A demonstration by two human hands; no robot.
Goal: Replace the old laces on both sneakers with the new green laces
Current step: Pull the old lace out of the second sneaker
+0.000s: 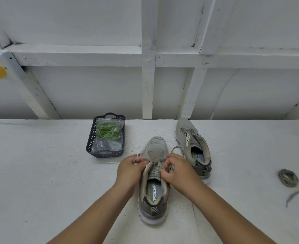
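Both hands on the near shoe [154, 175], toe pointing away. Left hand [130, 170] pinches the lace [177, 149] end at the shoe's left eyelet row; right hand [174, 170] has fingers curled, pinching lace at the right row. A loop of lace arcs just beyond the right hand. This shoe looks nearly unlaced, only the lowest eyelets holding (judgement, fingers cover the crossing).

Second shoe [193, 147] just right of the right hand, no lace showing. Old lace [288, 178] coiled far right on the surface [39, 173]. Green laces [108, 132], bagged, in a basket [90, 141] beyond the left hand.

Risks: tugging one side hard may snag the aglet in an eyelet; the shoe, unanchored, could skid toward the basket; the freed lace might get mixed with the loop.
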